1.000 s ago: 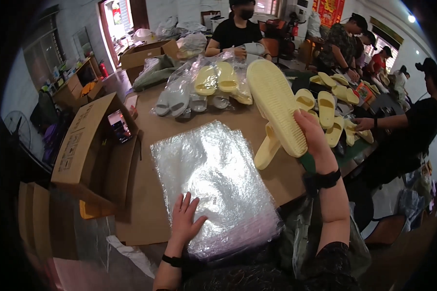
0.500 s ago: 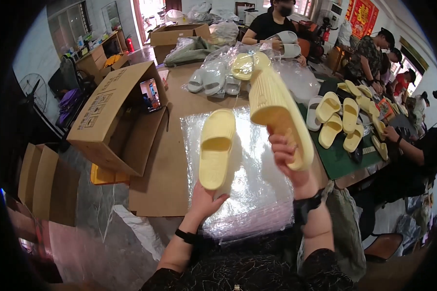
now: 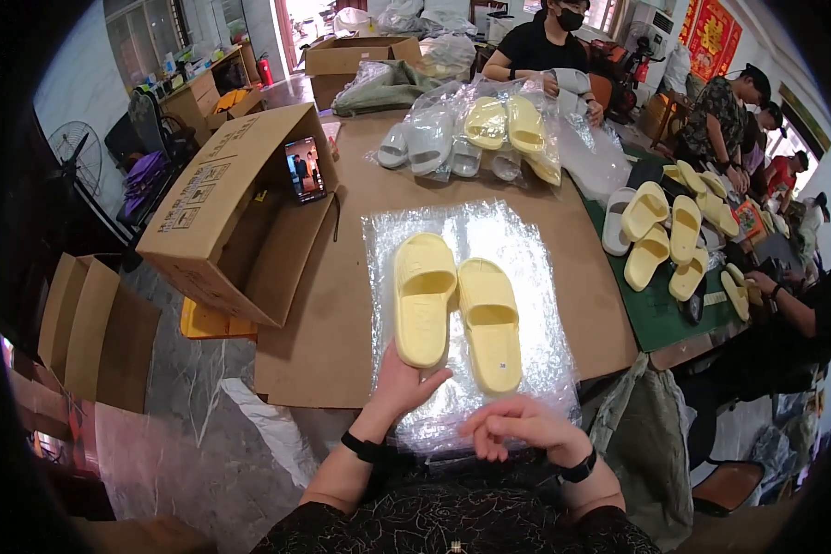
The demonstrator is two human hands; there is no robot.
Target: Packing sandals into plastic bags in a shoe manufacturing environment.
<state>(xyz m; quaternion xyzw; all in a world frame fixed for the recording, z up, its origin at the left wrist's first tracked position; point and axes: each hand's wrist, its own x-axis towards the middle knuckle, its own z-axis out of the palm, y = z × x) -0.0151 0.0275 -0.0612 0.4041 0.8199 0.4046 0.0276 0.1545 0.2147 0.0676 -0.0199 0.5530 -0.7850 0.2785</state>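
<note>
Two pale yellow slide slippers are side by side over a stack of clear plastic bags (image 3: 549, 319). My left hand (image 3: 403, 380) is at the heel of the left slipper (image 3: 422, 319), its fingers hidden beneath the sole and its thumb stuck out to the right. The right slipper (image 3: 492, 355) lies on the bags, a small white sticker near its heel. Just below that heel is my right hand (image 3: 517, 427), holding nothing, its fingers loosely bent and apart over the near edge of the stack.
On the cardboard-covered table (image 3: 328, 369), an open carton (image 3: 208, 222) holds up a phone (image 3: 306, 171) at left. Bagged grey and yellow slippers (image 3: 466, 134) lie at the far side. Loose slippers (image 3: 683, 231) cover a green mat (image 3: 632, 300) at right. Co-workers (image 3: 549, 51) are beyond.
My right hand has laid the right slipper on the bags, let go and drawn back toward me. My left hand stays at the left slipper. The view has shifted slightly.
</note>
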